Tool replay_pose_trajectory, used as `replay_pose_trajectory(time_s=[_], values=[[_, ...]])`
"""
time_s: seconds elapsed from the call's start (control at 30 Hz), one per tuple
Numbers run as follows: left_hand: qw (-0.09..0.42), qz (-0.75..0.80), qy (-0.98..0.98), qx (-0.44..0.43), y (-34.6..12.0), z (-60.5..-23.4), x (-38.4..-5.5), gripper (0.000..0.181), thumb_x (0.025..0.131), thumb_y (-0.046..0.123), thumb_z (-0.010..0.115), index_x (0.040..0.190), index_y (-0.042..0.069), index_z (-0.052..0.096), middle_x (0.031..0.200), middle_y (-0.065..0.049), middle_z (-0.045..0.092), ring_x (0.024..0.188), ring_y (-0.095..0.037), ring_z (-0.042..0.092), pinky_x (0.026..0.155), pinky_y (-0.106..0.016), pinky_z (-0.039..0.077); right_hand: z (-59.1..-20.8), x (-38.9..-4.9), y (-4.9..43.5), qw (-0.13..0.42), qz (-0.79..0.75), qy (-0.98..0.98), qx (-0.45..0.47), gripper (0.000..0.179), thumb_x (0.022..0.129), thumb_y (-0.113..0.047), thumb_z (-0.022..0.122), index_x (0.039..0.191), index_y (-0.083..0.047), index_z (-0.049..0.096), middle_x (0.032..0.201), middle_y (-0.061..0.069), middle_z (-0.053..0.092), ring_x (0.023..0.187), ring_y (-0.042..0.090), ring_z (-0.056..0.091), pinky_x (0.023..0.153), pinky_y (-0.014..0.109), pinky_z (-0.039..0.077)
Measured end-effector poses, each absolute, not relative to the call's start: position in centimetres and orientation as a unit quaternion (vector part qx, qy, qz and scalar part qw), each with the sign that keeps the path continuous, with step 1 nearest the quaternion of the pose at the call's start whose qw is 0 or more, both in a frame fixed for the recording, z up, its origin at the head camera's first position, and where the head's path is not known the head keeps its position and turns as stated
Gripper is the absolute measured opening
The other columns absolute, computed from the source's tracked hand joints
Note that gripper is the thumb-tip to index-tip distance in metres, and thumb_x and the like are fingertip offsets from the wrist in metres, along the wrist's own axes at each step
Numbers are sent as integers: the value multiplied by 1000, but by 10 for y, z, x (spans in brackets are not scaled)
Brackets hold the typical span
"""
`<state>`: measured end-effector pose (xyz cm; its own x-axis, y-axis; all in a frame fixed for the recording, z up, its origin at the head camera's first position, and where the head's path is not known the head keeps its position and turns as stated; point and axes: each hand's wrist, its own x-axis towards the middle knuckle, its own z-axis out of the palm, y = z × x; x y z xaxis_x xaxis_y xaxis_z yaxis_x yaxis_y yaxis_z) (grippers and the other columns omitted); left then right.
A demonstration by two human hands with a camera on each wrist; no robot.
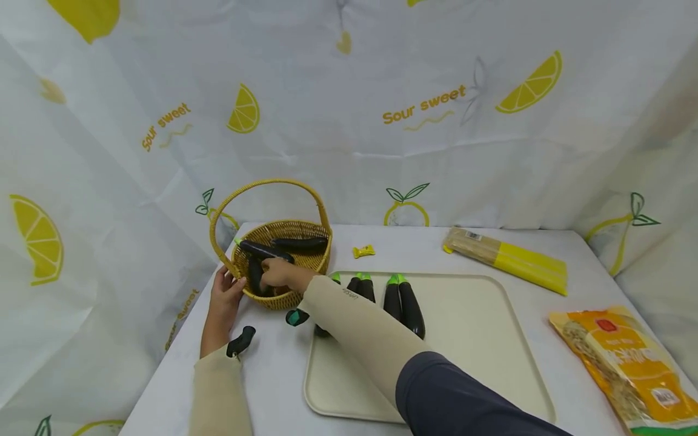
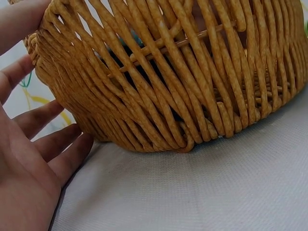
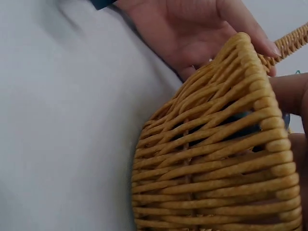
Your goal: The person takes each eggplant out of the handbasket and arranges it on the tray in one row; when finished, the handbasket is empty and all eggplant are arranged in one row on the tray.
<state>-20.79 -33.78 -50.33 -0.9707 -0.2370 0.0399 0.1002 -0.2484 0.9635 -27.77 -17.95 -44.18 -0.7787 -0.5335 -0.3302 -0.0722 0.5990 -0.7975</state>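
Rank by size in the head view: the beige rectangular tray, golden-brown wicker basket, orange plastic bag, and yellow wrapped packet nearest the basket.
1. Tray
2. Basket and bag, unranked: they look similar, and the bag sits nearer the camera.
3. Packet

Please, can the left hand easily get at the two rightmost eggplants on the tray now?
Probably not easily: the right forearm crosses over the tray between the left hand and those eggplants. That hand also touches the basket.

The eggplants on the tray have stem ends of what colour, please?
The stem ends are bright green, seen best in the head view.
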Motion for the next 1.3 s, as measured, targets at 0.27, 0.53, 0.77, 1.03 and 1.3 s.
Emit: replay_pose_trajectory(time_s=[0.27, 0.53, 0.77, 1.03, 1.3], values=[[106, -789, -604, 44, -329, -506, -209, 61, 97, 5, 56, 148, 14, 25, 156, -11, 24, 138, -25, 29, 113, -41, 22, -443, -279, -169, 275, -448, 838, -146, 59, 89, -37, 70, 136, -6, 54, 132, 8, 56, 118, 22, 54, 96, 37, 45], [113, -789, -603, 43, -330, -506, -213, 57, 97, 2, 55, 145, 16, 29, 153, -10, 29, 134, -21, 34, 110, -37, 27, -410, -285, -129, 308, -527, 773, -173, 62, 89, -30, 70, 143, -9, 46, 132, 10, 54, 113, 30, 57, 85, 45, 51], [110, -787, -606, 43, -330, -505, -210, 60, 96, -1, 54, 148, 14, 27, 155, -12, 26, 137, -26, 31, 108, -34, 30, -393, -288, -66, 315, -569, 738, -182, 64, 91, -26, 69, 146, -13, 39, 139, 11, 45, 117, 34, 53, 78, 44, 54], [109, -775, -621, 53, -335, -504, -207, 64, 96, 1, 57, 150, 16, 25, 158, -10, 22, 139, -26, 28, 113, -39, 23, -402, -273, 25, 289, -577, 747, -163, 60, 91, -31, 68, 141, -13, 41, 125, 15, 52, 106, 30, 58, 81, 46, 53], [118, -778, -615, 47, -335, -502, -205, 61, 97, -1, 53, 149, 15, 26, 157, -13, 22, 138, -27, 28, 106, -30, 32, -408, -247, 108, 230, -567, 784, -108, 65, 92, -34, 67, 142, -7, 37, 119, 18, 54, 103, 30, 57, 83, 47, 52]])
